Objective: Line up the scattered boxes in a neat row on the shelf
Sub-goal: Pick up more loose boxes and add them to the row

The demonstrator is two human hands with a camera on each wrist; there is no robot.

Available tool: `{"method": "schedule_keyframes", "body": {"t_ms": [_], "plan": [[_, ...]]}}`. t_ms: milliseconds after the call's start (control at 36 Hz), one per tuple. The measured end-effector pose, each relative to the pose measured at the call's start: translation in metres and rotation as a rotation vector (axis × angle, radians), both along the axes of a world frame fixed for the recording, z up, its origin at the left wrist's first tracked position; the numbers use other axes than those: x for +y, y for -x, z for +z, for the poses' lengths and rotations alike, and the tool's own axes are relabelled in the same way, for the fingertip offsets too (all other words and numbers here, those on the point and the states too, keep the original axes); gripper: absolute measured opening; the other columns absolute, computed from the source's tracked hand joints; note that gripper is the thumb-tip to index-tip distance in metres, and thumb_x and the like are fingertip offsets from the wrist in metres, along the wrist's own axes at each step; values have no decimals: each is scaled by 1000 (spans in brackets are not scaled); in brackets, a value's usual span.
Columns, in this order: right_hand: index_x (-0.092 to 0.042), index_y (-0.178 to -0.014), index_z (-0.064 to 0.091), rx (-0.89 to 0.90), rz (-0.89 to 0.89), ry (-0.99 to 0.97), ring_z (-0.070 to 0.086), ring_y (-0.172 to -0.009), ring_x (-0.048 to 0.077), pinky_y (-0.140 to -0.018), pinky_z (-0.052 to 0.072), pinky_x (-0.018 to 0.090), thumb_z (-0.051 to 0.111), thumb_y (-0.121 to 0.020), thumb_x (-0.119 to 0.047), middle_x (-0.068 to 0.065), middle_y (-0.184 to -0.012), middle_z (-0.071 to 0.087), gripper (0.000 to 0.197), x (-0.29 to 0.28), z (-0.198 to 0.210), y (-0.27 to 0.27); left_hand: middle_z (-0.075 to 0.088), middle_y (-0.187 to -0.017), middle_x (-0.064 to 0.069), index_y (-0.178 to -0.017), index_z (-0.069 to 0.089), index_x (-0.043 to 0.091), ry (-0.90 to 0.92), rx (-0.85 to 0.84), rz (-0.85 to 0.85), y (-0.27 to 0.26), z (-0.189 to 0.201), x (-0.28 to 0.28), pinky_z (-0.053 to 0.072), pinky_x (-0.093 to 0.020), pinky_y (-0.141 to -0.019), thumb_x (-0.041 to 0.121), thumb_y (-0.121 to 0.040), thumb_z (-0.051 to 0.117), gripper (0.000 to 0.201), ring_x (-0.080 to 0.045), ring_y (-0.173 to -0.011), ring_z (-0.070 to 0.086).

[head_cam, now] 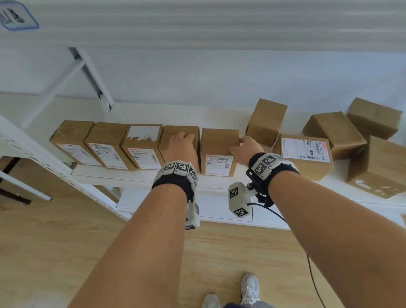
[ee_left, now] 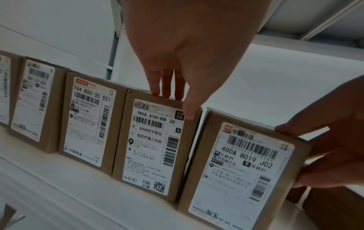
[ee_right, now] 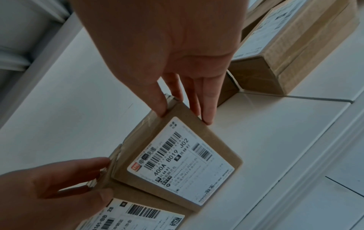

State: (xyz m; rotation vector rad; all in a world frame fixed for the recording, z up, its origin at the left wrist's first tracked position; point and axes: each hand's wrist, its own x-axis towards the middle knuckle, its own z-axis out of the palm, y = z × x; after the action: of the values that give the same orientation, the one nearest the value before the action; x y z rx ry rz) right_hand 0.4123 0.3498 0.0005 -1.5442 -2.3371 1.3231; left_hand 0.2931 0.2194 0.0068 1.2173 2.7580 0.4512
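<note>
Five brown boxes stand side by side at the left of the white shelf (head_cam: 138, 176), labels facing me. My left hand (head_cam: 181, 140) (ee_left: 177, 99) rests with straight fingers on top of the fourth box (head_cam: 173, 132) (ee_left: 149, 147). My right hand (head_cam: 243, 149) (ee_right: 185, 109) pinches the upper right corner of the fifth box (head_cam: 218, 163) (ee_left: 240, 171) (ee_right: 177, 163), labelled 400A, thumb on top and fingers down its right side. A narrow gap shows between these two boxes. Several loose boxes lie to the right, the nearest a label-up box (head_cam: 306, 154).
A tilted box (head_cam: 265, 120) stands behind my right hand. More boxes (head_cam: 333, 134) (head_cam: 379, 167) lie askew at the far right. A white shelf post (head_cam: 94, 74) rises behind the row. Bare shelf runs behind the boxes; wooden floor lies below.
</note>
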Motion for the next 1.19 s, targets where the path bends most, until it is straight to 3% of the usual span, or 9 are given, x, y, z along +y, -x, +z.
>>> {"method": "schedule_keyframes", "body": {"t_ms": [111, 250, 444, 639, 750, 917, 1028, 1111, 1194], "plan": [[-8, -132, 47, -12, -1, -21, 60, -81, 22, -61, 47, 28, 51, -93, -18, 6, -97, 60, 40, -4, 0, 6, 46, -141, -4, -139, 48, 16, -15, 23, -2, 2, -3, 1, 42, -35, -102, -2, -90, 46, 52, -23, -132, 38], [-7, -136, 45, -18, 4, -42, 58, -85, 22, -66, 44, 28, 51, -95, -19, 11, -116, 63, 43, -6, 2, 10, 47, -141, -4, -138, 50, 18, -12, 36, -10, 5, -5, -2, 44, -34, -97, -1, -91, 46, 51, -23, -131, 39], [-9, -136, 46, -22, -2, -51, 59, -88, 23, -66, 44, 29, 50, -97, -22, 11, -117, 63, 41, -9, 0, 12, 47, -139, -4, -137, 50, 17, 15, 29, -18, 4, -1, -4, 45, -34, -96, 2, -89, 49, 50, -23, -130, 39], [-7, -145, 35, -45, -32, -105, 57, -116, 27, -76, 41, 29, 48, -99, -24, 12, -136, 53, 51, -5, 10, -2, 46, -139, -9, -133, 51, 11, 27, -21, 12, 0, 14, 1, 44, -37, -98, 2, -90, 47, 44, -25, -129, 41], [-9, -143, 41, -64, -67, -157, 56, -116, 28, -77, 40, 28, 49, -98, -21, 11, -135, 55, 47, 4, 14, -22, 51, -129, -12, -123, 55, 8, 30, -23, -28, -5, 22, 12, 47, -37, -95, 2, -88, 47, 37, -27, -121, 47], [-7, -127, 52, -158, -118, -244, 57, -110, 32, -86, 46, 35, 45, -93, -9, 15, -123, 58, 34, 23, 17, -65, 46, -139, -11, -137, 47, 10, 30, -24, -122, -29, 28, 42, 44, -37, -103, 5, -89, 49, 48, -27, -129, 44], [-8, -133, 50, -233, -100, -302, 51, -120, 34, -96, 43, 38, 47, -94, -14, 17, -135, 51, 39, 42, 15, -95, 47, -138, -13, -135, 50, 7, 26, 1, -207, -56, 31, 68, 41, -39, -105, 5, -88, 47, 47, -30, -128, 44], [-12, -138, 45, -290, -81, -327, 46, -128, 31, -103, 40, 38, 50, -91, -12, 14, -144, 41, 47, 58, 11, -118, 50, -131, -15, -124, 53, 3, 44, 12, -259, -79, 29, 89, 45, -38, -98, 2, -88, 46, 36, -31, -121, 48], [-16, -139, 45, -317, -49, -346, 46, -126, 32, -103, 44, 42, 47, -86, -4, 13, -142, 39, 54, 72, 5, -138, 47, -137, -13, -134, 49, 7, 67, -32, -292, -100, 21, 109, 44, -39, -102, 2, -90, 44, 44, -30, -126, 45]]}}
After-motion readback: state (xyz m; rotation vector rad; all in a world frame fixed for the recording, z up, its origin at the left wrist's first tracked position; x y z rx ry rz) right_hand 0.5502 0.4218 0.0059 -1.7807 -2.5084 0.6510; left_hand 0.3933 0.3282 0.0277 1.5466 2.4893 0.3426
